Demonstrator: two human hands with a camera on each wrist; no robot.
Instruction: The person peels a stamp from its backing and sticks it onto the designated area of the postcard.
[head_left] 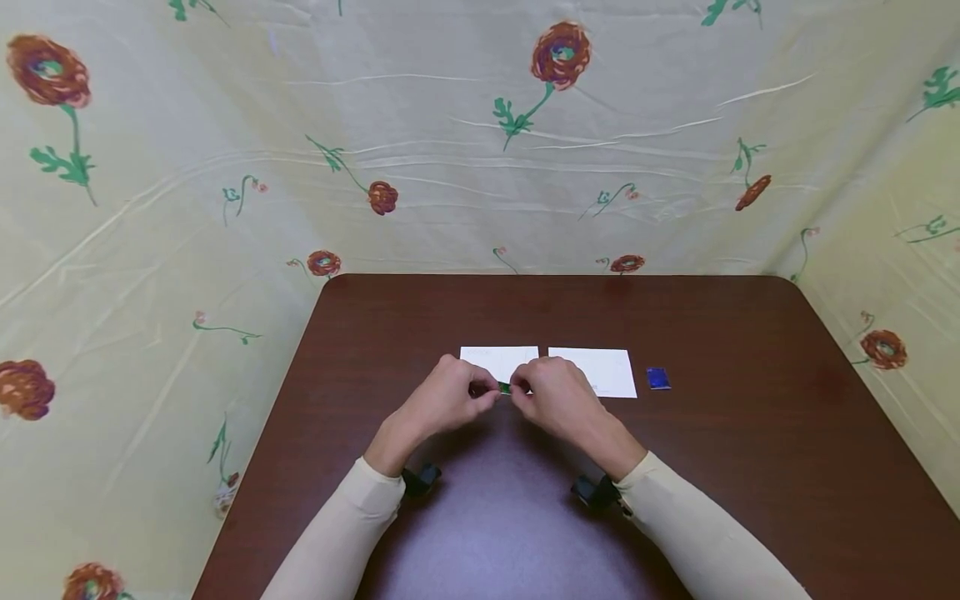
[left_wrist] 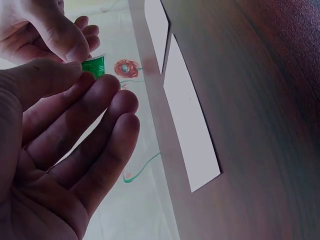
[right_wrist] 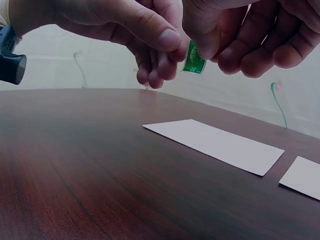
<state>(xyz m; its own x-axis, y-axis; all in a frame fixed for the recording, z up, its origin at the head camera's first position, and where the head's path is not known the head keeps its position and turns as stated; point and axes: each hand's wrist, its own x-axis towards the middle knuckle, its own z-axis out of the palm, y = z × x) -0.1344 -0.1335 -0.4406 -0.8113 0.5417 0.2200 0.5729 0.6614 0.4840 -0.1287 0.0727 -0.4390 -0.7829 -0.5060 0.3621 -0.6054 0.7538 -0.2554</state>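
Note:
Between both hands is a small green square piece (right_wrist: 194, 59) with a pale edge and printed markings, stamp-like in look. My left hand (head_left: 457, 390) pinches it between thumb and forefinger, its other fingers spread loosely in the left wrist view. From the other side my right hand (head_left: 558, 393) pinches it too, thumb against fingertip. The fingers hide much of the piece. Both hands are raised above the table, near the front edges of a left white paper rectangle (head_left: 498, 360) and a right white paper rectangle (head_left: 600, 371).
A small blue square piece (head_left: 658, 379) lies on the brown table (head_left: 712, 467), right of the papers. Behind and beside the table hangs a flowered cloth (head_left: 450, 117). Each wrist wears a dark camera mount, the left mount (head_left: 422, 480) and the right mount (head_left: 596, 491).

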